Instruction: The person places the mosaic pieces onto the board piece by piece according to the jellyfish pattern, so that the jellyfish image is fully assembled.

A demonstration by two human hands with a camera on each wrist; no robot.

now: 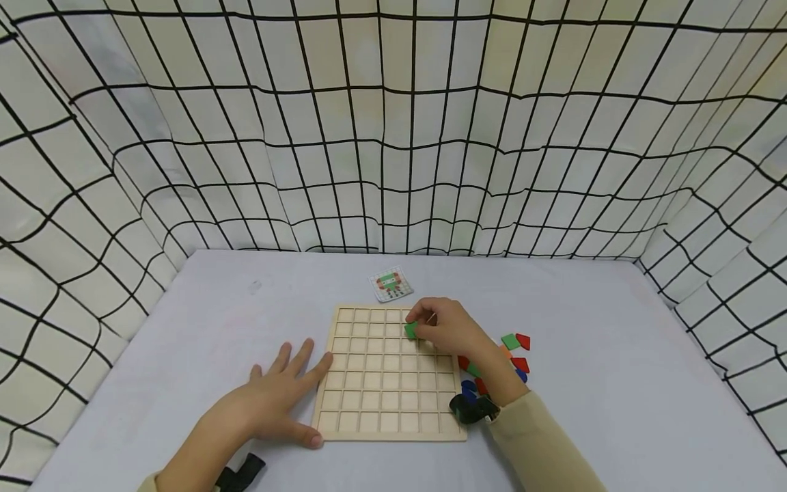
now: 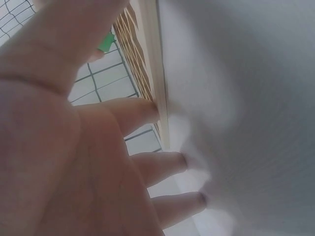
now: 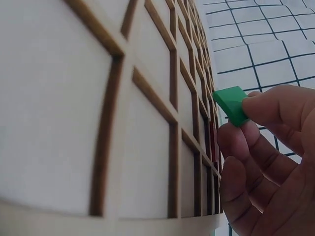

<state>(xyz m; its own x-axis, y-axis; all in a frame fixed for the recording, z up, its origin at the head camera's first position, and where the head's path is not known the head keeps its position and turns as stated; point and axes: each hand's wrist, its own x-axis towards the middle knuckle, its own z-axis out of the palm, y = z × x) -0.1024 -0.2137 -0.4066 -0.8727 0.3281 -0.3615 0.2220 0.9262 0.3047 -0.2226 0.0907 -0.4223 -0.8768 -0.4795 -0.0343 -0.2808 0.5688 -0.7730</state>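
A small green square tile [image 3: 230, 101] is pinched between the thumb and fingertips of my right hand [image 1: 451, 326], held close over the upper right cells of the wooden grid board [image 1: 374, 381]. In the right wrist view a red piece [image 3: 213, 141] shows in a cell just beyond the tile, beside the curled fingers. My left hand [image 1: 277, 396] lies spread at the board's left side, index fingertip at the frame's edge and thumb by the near left corner. From the left wrist, the other fingertips rest on the white tabletop.
Loose red, green, blue and orange pieces [image 1: 520, 365] lie right of the board, partly hidden by the right forearm. A printed pattern card [image 1: 391, 283] sits beyond the board's far edge. Black-gridded white cloth [image 1: 399, 171] walls the table at the back and sides.
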